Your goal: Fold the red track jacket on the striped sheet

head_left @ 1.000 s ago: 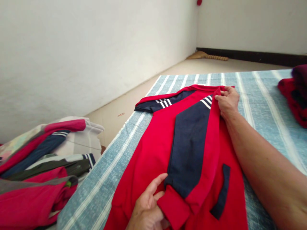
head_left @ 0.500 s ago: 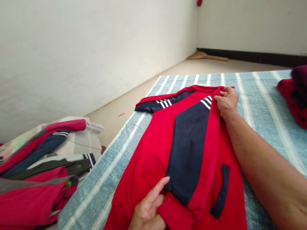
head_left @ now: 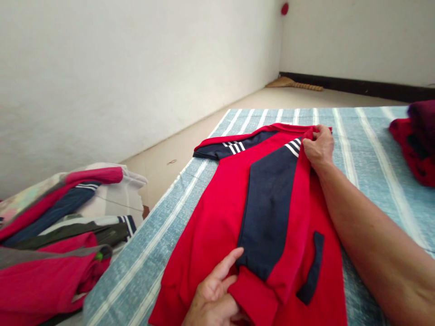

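A red jacket (head_left: 217,213) with navy panels and white stripes lies spread on the striped cloth. One sleeve (head_left: 268,213) is folded in over its body, the red cuff toward me. My right hand (head_left: 319,145) pinches the red fabric at the far shoulder edge. At the near end, my left hand (head_left: 217,290) grips the cuff, its index finger stretched along the navy panel. Part of those fingers is hidden by the cuff. The other sleeve (head_left: 210,151) is folded across near the top, at the left. A navy pocket strip (head_left: 311,267) shows on the right side.
The blue-and-white striped cloth (head_left: 163,226) covers the surface, its edge running down the left. Beyond that edge lies a heap of clothes (head_left: 50,280). Folded dark red garments (head_left: 418,145) sit at the right. A broom (head_left: 288,83) rests on the floor by the far wall.
The view has shifted slightly. Both hands keep their hold on the jacket, and the sleeve's near end looks slightly raised or shifted at the cuff.
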`<move>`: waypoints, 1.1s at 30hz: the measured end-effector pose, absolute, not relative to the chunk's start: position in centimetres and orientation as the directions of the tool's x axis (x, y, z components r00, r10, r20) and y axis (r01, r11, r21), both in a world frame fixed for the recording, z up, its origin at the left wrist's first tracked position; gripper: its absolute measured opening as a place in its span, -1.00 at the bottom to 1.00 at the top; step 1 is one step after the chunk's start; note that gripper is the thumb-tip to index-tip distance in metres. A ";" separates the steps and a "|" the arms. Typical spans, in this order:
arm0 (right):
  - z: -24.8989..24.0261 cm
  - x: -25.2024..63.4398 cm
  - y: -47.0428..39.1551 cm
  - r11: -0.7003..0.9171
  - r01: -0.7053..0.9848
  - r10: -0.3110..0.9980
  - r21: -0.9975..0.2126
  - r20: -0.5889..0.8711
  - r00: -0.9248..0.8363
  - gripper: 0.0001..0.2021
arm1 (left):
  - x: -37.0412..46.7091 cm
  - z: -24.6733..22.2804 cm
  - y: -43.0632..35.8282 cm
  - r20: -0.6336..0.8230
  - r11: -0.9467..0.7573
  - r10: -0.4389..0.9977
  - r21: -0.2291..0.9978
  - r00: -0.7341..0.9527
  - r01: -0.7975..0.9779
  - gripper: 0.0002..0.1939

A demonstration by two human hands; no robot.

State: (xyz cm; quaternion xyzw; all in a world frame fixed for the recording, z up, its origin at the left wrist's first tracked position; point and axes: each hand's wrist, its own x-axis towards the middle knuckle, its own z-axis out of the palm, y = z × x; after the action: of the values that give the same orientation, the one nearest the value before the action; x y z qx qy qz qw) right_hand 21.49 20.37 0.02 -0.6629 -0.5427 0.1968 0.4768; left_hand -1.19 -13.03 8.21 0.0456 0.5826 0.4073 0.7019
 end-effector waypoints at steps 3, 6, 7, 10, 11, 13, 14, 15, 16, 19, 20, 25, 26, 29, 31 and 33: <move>1.1 21.4 19.6 -0.001 0.611 0.885 -0.791 0.283 0.369 -0.71 | -1.2 7.9 -13.2 -0.761 0.648 0.648 0.560 -0.011 -0.516 -0.18; 3.0 21.2 19.0 -0.035 0.690 0.889 -0.723 0.294 0.352 -0.78 | -1.0 8.0 -13.2 -0.752 0.651 0.659 0.581 -0.017 -0.489 -0.22; 3.9 21.0 19.0 -0.027 0.716 0.897 -0.697 0.300 0.326 -0.80 | -0.9 8.2 -13.1 -0.751 0.653 0.661 0.586 -0.018 -0.479 -0.23; 6.8 20.3 19.1 0.079 0.770 0.929 -0.633 0.326 0.173 -0.82 | -0.6 8.6 -12.9 -0.740 0.653 0.672 0.604 -0.017 -0.458 -0.22; 7.8 19.9 19.0 0.113 0.776 0.934 -0.621 0.332 0.129 -0.81 | -0.5 8.8 -12.8 -0.737 0.651 0.676 0.607 -0.015 -0.455 -0.22; 9.8 19.1 18.1 0.184 0.780 0.939 -0.599 0.340 0.040 -0.80 | -0.4 8.9 -12.7 -0.734 0.655 0.680 0.608 -0.001 -0.448 -0.21; 10.6 18.6 17.1 0.237 0.775 0.938 -0.587 0.346 -0.024 -0.79 | -0.4 9.0 -12.6 -0.732 0.658 0.682 0.608 0.009 -0.445 -0.21; 11.3 18.2 15.6 0.353 0.748 0.917 -0.562 0.368 -0.156 -0.80 | -0.5 9.0 -12.6 -0.728 0.658 0.685 0.608 0.018 -0.444 -0.21; 12.0 17.9 13.7 0.477 0.702 0.871 -0.529 0.391 -0.298 -0.78 | -0.5 9.0 -12.5 -0.722 0.656 0.691 0.611 0.027 -0.444 -0.21; 12.9 17.5 6.0 0.746 0.448 0.650 -0.492 0.393 -0.651 -0.75 | -0.7 8.9 -12.5 -0.696 0.635 0.717 0.625 0.044 -0.454 -0.26; 12.9 17.5 3.2 0.796 0.357 0.559 -0.488 0.369 -0.742 -0.72 | -0.7 8.9 -12.5 -0.687 0.627 0.725 0.629 0.049 -0.459 -0.28; 10.8 18.3 -6.4 0.881 0.336 0.437 -0.333 0.300 -0.848 -0.60 | -0.8 9.0 -12.4 -0.665 0.614 0.744 0.641 0.067 -0.461 -0.31; 10.2 18.3 -7.2 0.880 0.380 0.461 -0.285 0.315 -0.830 -0.62 | -0.7 9.0 -12.3 -0.662 0.615 0.746 0.644 0.070 -0.455 -0.31; 8.3 17.9 -8.4 0.883 0.428 0.470 -0.195 0.353 -0.809 -0.62 | -0.6 9.0 -12.4 -0.644 0.604 0.762 0.667 0.071 -0.437 -0.29; 7.1 17.6 -8.7 0.890 0.427 0.455 -0.159 0.380 -0.805 -0.63 | -0.6 9.0 -12.5 -0.631 0.594 0.773 0.681 0.067 -0.429 -0.30; 6.3 17.3 -9.0 0.893 0.425 0.445 -0.147 0.424 -0.789 -0.66 | -0.7 9.0 -12.5 -0.619 0.588 0.783 0.698 0.068 -0.409 -0.30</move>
State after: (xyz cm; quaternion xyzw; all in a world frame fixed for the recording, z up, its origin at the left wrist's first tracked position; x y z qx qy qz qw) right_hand 17.35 -8.99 6.26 -0.2300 -0.9454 0.0217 0.2297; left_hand -0.70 -12.53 8.96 0.1737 0.5383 0.4196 0.7099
